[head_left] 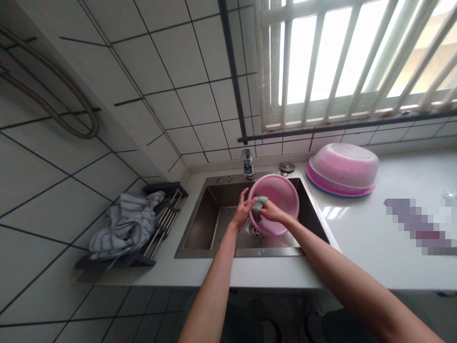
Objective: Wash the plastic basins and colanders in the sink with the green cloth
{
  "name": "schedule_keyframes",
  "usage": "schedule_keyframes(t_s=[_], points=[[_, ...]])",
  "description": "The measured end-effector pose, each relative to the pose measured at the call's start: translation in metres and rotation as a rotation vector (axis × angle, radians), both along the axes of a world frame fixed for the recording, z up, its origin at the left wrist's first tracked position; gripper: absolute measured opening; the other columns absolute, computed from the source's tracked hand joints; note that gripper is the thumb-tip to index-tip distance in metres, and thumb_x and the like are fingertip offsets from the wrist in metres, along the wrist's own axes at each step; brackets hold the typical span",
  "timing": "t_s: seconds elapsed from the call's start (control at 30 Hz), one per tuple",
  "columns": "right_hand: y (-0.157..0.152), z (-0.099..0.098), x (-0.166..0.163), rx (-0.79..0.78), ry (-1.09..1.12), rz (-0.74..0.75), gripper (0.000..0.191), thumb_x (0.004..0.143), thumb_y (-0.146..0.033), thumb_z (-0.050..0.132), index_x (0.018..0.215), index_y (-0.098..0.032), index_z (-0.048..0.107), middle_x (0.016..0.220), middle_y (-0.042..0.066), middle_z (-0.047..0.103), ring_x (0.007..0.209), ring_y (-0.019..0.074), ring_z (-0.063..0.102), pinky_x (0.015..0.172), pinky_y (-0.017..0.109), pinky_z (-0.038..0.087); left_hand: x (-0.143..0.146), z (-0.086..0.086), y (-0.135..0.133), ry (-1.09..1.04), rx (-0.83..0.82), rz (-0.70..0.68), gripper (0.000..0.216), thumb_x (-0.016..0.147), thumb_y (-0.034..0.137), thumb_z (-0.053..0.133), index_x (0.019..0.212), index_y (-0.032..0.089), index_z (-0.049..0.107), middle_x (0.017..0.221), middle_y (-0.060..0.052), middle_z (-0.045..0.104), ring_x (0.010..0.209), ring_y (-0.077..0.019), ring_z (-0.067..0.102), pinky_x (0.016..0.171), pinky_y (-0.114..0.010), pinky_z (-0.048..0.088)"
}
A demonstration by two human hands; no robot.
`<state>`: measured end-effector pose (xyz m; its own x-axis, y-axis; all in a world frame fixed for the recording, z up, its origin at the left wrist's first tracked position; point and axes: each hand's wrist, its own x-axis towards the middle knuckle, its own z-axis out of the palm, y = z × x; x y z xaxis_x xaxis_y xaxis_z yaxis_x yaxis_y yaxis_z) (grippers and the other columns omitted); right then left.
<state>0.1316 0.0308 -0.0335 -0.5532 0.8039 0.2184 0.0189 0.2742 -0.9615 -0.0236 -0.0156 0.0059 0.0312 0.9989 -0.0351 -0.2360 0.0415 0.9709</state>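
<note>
A pink plastic basin (287, 195) is held tilted over the sink (200, 214), its open side facing me. My left hand (242, 213) grips the basin's left rim, with the fingers behind it and the thumb toward the front. In my right hand (271, 211) is a green cloth (259, 206), pressed against the inside of the basin near that same rim. Part of the cloth is hidden by my right fingers. The drain (253, 229) shows just below the basin's left edge.
Behind the sink stands a chrome faucet (247, 163), beside a metal drain lid (287, 167). Upturned pink and clear colanders (344, 166) are stacked on the right counter (357, 228). At left, a striped cloth (124, 224) lies over a metal rack (167, 219). A barred window (342, 62) is above.
</note>
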Motion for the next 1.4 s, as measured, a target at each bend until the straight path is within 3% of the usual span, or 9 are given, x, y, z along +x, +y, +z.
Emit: schedule_keyframes(t_s=[0.1, 0.23, 0.4, 0.63, 0.7, 0.9, 1.13, 1.33, 1.4], points=[[-0.005, -0.003, -0.004, 0.013, -0.053, 0.019, 0.012, 0.072, -0.024, 0.054, 0.082, -0.02, 0.058, 0.08, 0.002, 0.063, 0.068, 0.0154, 0.052, 0.063, 0.027, 0.046, 0.001, 0.003, 0.001, -0.036, 0.012, -0.045, 0.067, 0.081, 0.048, 0.085, 0.138, 0.021, 0.064, 0.128, -0.011, 0.074, 0.12, -0.029, 0.068, 0.105, -0.038, 0.05], [-0.001, 0.005, 0.003, -0.027, 0.048, -0.157, 0.01, 0.075, -0.028, 0.055, 0.082, -0.021, 0.057, 0.079, 0.003, 0.063, 0.069, 0.0168, 0.053, 0.063, 0.027, 0.046, 0.002, 0.003, 0.001, -0.041, -0.007, -0.125, 0.063, 0.082, 0.045, 0.085, 0.137, 0.02, 0.069, 0.141, -0.013, 0.069, 0.138, -0.0353, 0.058, 0.118, -0.044, 0.042], [0.004, 0.014, 0.012, -0.032, 0.087, -0.354, 0.01, 0.074, -0.03, 0.055, 0.079, -0.021, 0.055, 0.077, 0.003, 0.061, 0.069, 0.0171, 0.05, 0.061, 0.026, 0.045, 0.003, -0.002, 0.002, -0.102, -0.064, -0.204, 0.064, 0.082, 0.044, 0.086, 0.139, 0.02, 0.069, 0.141, -0.014, 0.069, 0.137, -0.0381, 0.059, 0.119, -0.05, 0.041], [-0.011, -0.002, -0.008, -0.045, -0.037, 0.079, 0.011, 0.069, -0.023, 0.059, 0.079, -0.019, 0.061, 0.078, 0.001, 0.066, 0.068, 0.0156, 0.056, 0.065, 0.026, 0.048, -0.005, -0.013, 0.01, -0.05, -0.093, -0.071, 0.062, 0.077, 0.057, 0.085, 0.122, 0.015, 0.077, 0.124, -0.014, 0.077, 0.123, -0.0351, 0.067, 0.11, -0.046, 0.05], [-0.012, 0.0, -0.007, -0.038, -0.027, 0.081, 0.008, 0.071, -0.023, 0.06, 0.077, -0.018, 0.062, 0.078, 0.002, 0.067, 0.068, 0.0162, 0.057, 0.067, 0.027, 0.05, -0.005, -0.014, 0.01, -0.012, -0.094, -0.065, 0.064, 0.077, 0.059, 0.085, 0.123, 0.015, 0.077, 0.122, -0.013, 0.078, 0.121, -0.0346, 0.068, 0.109, -0.046, 0.05], [-0.005, 0.024, 0.009, -0.04, 0.119, -0.261, 0.01, 0.081, -0.029, 0.057, 0.081, -0.02, 0.063, 0.085, 0.006, 0.069, 0.073, 0.0186, 0.06, 0.066, 0.028, 0.051, 0.001, -0.012, 0.007, -0.071, -0.107, -0.118, 0.068, 0.082, 0.06, 0.082, 0.134, 0.018, 0.072, 0.13, -0.014, 0.075, 0.127, -0.0345, 0.066, 0.115, -0.048, 0.047], [-0.009, -0.001, -0.002, -0.058, -0.054, 0.157, 0.007, 0.071, -0.023, 0.063, 0.076, -0.018, 0.064, 0.073, 0.002, 0.067, 0.063, 0.0153, 0.057, 0.06, 0.025, 0.048, -0.004, -0.012, 0.007, 0.063, -0.041, -0.115, 0.063, 0.084, 0.062, 0.079, 0.13, 0.02, 0.075, 0.129, -0.013, 0.075, 0.126, -0.0342, 0.066, 0.114, -0.046, 0.046], [-0.001, 0.012, 0.005, -0.015, 0.1, -0.265, 0.011, 0.078, -0.029, 0.059, 0.081, -0.019, 0.064, 0.084, 0.006, 0.071, 0.073, 0.0179, 0.059, 0.066, 0.027, 0.051, -0.001, -0.013, 0.007, -0.008, -0.057, -0.115, 0.064, 0.084, 0.063, 0.078, 0.134, 0.022, 0.072, 0.137, -0.011, 0.072, 0.132, -0.0339, 0.062, 0.119, -0.048, 0.043], [0.0, 0.015, 0.006, -0.021, 0.1, -0.311, 0.012, 0.079, -0.03, 0.058, 0.082, -0.02, 0.063, 0.086, 0.006, 0.07, 0.073, 0.0179, 0.058, 0.066, 0.027, 0.05, 0.0, -0.014, 0.007, -0.025, -0.057, -0.113, 0.064, 0.085, 0.062, 0.078, 0.135, 0.023, 0.072, 0.141, -0.011, 0.07, 0.137, -0.0337, 0.059, 0.121, -0.048, 0.04]])
